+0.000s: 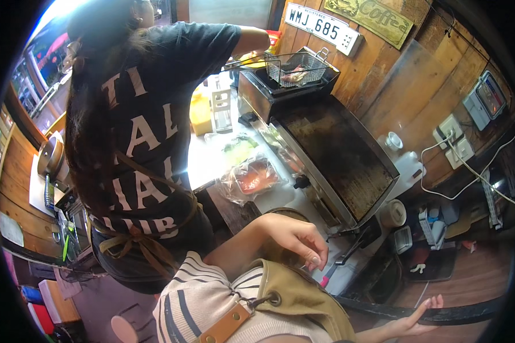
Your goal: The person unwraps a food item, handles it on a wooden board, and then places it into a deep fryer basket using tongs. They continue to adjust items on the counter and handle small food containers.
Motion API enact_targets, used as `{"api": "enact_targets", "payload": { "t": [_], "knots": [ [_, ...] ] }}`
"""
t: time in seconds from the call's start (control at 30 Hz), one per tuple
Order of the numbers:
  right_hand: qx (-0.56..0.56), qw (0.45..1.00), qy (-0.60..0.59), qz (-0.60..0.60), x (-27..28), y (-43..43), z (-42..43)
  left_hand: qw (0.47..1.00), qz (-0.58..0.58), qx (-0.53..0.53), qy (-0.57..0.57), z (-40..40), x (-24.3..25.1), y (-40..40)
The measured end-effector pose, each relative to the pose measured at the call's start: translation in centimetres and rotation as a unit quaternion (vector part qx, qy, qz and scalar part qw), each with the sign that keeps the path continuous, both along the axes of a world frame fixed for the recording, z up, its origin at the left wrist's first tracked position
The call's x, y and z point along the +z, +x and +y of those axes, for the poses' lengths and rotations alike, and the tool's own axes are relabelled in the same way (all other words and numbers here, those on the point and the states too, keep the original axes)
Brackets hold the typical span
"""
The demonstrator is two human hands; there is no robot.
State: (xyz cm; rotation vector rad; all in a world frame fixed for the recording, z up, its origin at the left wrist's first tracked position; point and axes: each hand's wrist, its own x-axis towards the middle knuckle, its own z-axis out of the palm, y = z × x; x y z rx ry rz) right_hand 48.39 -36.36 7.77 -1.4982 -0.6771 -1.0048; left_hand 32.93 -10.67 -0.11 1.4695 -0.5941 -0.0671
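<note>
My left hand [298, 242] hangs in front of my tan apron [294, 291], wrist bent and fingers loosely curled, with nothing visible in it. Just beyond it is the front of a flat-top griddle [339, 154], its dark plate bare and stained. Below the fingers, a pink-handled utensil [325, 281] lies partly hidden on the white counter, close to a black-handled utensil [347, 253]. My right hand [418, 319] is at the lower right, fingers extended, at a black curved edge [463, 315]. I cannot tell whether it rests on that edge.
A co-worker in a dark printed shirt [154, 128] stands at left, one arm reaching past a fryer [266, 100] whose wire basket [315, 66] holds food. Plastic-wrapped red food [257, 178] and a green bundle [240, 148] sit beside the griddle. White cords [433, 195] hang from wall outlets [450, 133].
</note>
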Motion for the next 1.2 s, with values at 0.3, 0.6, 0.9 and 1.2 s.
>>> {"api": "enact_targets", "payload": {
  "t": [0.3,0.6,0.9,1.2],
  "knots": [
    [-0.017,0.999,-0.009,0.034,-0.9,0.7,-0.9,1.000,0.013,-0.007,0.001,-0.1,0.0,0.1],
    [0.009,0.999,-0.022,-0.029,-0.4,1.0,-0.6,0.999,-0.012,-0.019,0.044,0.2,0.4,0.3],
    [0.044,0.998,-0.011,-0.044,-0.7,1.5,-0.9,0.983,-0.142,-0.119,0.012,-0.3,-0.1,0.5],
    [0.047,0.998,-0.003,-0.045,-0.5,0.9,-0.5,0.981,-0.135,-0.135,-0.030,-0.1,0.0,0.1]
  ]
}}
